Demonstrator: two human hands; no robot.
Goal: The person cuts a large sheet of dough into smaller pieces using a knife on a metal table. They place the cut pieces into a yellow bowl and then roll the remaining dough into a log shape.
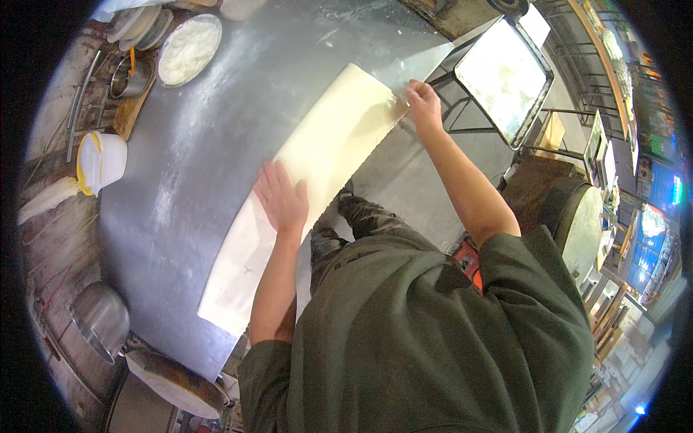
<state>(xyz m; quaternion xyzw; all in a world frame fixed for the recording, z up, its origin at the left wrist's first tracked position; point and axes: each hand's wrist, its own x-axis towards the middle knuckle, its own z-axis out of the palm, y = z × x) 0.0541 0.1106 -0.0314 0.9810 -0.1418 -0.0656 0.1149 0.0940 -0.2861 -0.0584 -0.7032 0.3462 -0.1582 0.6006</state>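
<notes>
A long, folded sheet of pale dough (325, 140) lies along the near edge of the grey metal work table (227, 135). My left hand (282, 196) rests flat on the dough near its middle, fingers apart and palm down. Beyond the dough's far right end is my right hand (424, 103), its fingers bent together close to the dough's corner at the table edge. Whether a bit of dough sits between those fingertips is too small to tell. White flour (189, 124) streaks the table to the left of the dough.
A bowl of flour (189, 51), a metal pot (131, 76) and a white tub with a yellow rim (111, 157) line the left side. A steel bowl (103, 319) is at lower left. Right of the table, a metal tray (503, 81) stands on a frame, near a round griddle-like plate (582, 233).
</notes>
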